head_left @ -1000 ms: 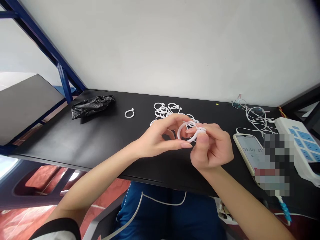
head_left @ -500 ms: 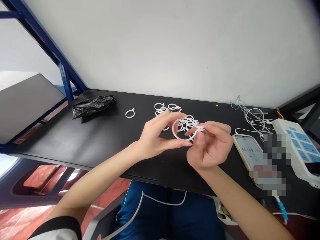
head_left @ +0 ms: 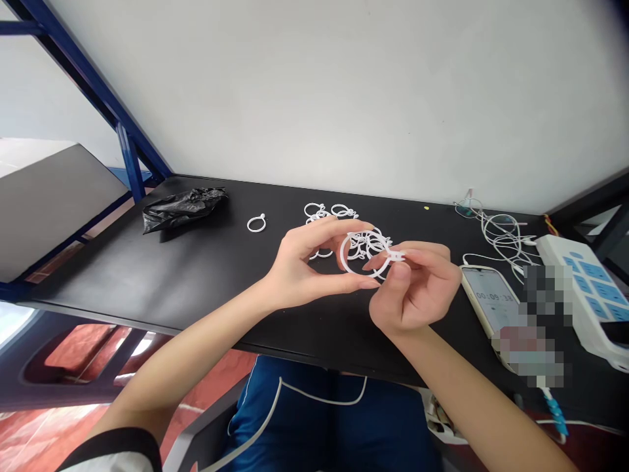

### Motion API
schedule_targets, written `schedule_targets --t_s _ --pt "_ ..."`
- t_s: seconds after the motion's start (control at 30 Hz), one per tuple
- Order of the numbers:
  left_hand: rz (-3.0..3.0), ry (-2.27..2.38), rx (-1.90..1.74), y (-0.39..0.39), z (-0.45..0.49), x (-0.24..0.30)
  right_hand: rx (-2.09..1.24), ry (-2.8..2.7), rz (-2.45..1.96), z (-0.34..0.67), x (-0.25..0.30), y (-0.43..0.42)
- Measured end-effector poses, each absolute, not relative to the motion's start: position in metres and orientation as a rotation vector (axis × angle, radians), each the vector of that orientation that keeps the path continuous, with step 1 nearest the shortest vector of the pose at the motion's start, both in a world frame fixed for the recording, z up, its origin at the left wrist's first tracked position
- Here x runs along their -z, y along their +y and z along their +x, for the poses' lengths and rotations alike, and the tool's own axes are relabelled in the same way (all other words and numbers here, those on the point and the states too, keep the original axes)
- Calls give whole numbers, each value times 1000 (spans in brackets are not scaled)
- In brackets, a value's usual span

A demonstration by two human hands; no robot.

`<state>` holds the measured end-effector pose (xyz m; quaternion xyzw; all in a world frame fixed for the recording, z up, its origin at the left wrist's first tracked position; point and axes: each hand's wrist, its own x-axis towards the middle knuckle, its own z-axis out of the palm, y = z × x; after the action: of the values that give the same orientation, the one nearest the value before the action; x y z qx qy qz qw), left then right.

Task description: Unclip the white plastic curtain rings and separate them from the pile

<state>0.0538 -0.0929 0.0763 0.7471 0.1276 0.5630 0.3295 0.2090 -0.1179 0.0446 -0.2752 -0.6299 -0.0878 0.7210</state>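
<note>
Both my hands hold one white plastic ring (head_left: pixel 346 263) just above the black table (head_left: pixel 196 275). My left hand (head_left: pixel 307 269) pinches the ring's left side between thumb and fingers. My right hand (head_left: pixel 415 288) pinches the small clasp on its right side. Behind the held ring lies a pile of several more white rings (head_left: pixel 339 216). One single ring (head_left: pixel 256 223) lies apart to the left of the pile.
A crumpled black plastic bag (head_left: pixel 181 206) lies at the far left. A phone (head_left: pixel 494 305) showing a timer, white cables (head_left: pixel 501 233) and a white power strip (head_left: pixel 587 295) sit on the right. A blue metal frame (head_left: pixel 93 92) rises at the left.
The ring has turned from edge-on to facing me as a full circle. Both hands stay in nearly the same place, shifting slightly.
</note>
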Motion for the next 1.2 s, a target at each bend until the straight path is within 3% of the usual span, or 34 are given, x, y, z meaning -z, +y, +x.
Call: schedule_targets --t_s 0.33,1.2 --pt "1746 351 -1244 -93 50 -75 246 -1414 -660 210 -46 -120" --pt "1812 259 -1253 -90 51 -74 211 -1432 -578 207 -43 -121"
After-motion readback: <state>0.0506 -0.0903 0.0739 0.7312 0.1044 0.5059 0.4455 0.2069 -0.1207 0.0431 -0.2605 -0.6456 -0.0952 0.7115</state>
